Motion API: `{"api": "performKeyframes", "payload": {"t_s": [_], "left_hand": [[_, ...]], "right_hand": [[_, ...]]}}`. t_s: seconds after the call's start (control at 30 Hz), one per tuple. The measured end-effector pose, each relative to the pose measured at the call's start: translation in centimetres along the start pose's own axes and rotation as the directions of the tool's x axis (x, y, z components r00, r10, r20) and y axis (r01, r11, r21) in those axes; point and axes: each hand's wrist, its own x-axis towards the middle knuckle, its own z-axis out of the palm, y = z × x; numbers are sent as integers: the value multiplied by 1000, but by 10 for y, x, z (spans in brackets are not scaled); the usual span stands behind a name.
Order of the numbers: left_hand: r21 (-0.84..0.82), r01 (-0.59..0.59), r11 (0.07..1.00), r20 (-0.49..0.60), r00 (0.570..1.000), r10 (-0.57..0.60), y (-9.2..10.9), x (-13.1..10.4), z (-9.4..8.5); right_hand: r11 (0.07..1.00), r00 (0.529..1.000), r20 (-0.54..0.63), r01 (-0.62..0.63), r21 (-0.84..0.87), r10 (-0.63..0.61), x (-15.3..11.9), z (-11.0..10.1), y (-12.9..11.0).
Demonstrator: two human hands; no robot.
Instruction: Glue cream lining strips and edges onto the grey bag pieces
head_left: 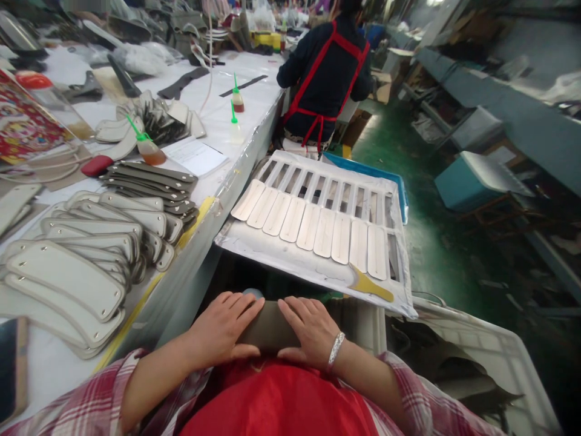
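Close to the red apron, my left hand [227,327] and my right hand [311,330] grip the two ends of a dark olive-grey leather-like piece [269,327]. Thumbs press its near edge while the fingers lie over the far side. A patterned bracelet circles my right wrist. Just beyond stands a white slatted rack [313,269], with a row of pale, rounded strips [290,218] laid across it. On the rack's near edge lies a yellow flat spreader [372,286]. What is under the held piece is hidden.
On the left table are stacked pale panels [68,272], dark panels [149,181], glue bottles [149,148] and a phone [13,369]. A person in a red-strapped apron [324,79] sits ahead. A white bin [494,351] with dark pieces is at the right.
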Motion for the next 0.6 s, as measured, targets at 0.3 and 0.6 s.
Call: {"api": "performKeyframes", "payload": {"t_s": [0.3, 0.6], "left_hand": [[15, -169, 985, -44, 984, 170, -23, -15, 4], [41, -120, 992, 28, 993, 119, -23, -19, -1]], "right_hand": [[999, 999, 15, 35, -25, -35, 1, -2, 5], [989, 992, -21, 124, -80, -126, 1, -3, 5]]}}
